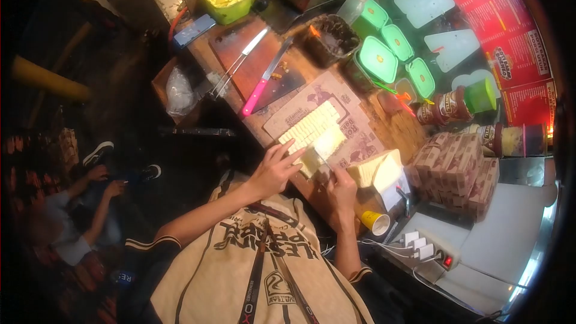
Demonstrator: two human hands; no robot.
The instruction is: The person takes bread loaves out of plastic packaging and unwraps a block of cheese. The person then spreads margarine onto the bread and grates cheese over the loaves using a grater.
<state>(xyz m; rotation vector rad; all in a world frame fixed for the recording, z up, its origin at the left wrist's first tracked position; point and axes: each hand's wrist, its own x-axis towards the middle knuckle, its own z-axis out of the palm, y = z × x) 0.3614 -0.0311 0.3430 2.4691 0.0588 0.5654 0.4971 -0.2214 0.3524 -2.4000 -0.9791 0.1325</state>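
Observation:
A pale yellow block, cut into many small pieces on its left half, lies on a printed cardboard box sheet [360, 144]. My left hand [277, 168] rests with fingers spread on the near left end of the cut pieces [315, 123]. In my right hand [341, 187] is a tool with a broad flat blade [313, 159], its blade over the near end of the block. Beyond the sheet, a pink-handled knife [258, 93] and a long metal utensil [243, 54] lie on a dark cutting board [228, 54].
A green tub of yellow spread [228, 0] stands at the back. Green-lidded containers [378, 59] stand back right. Stacked folded boxes [450, 171], yellowish sheets [377, 171], a yellow cup [375, 222] and a power strip [441, 255] are at right. Another person [78, 222] sits at left.

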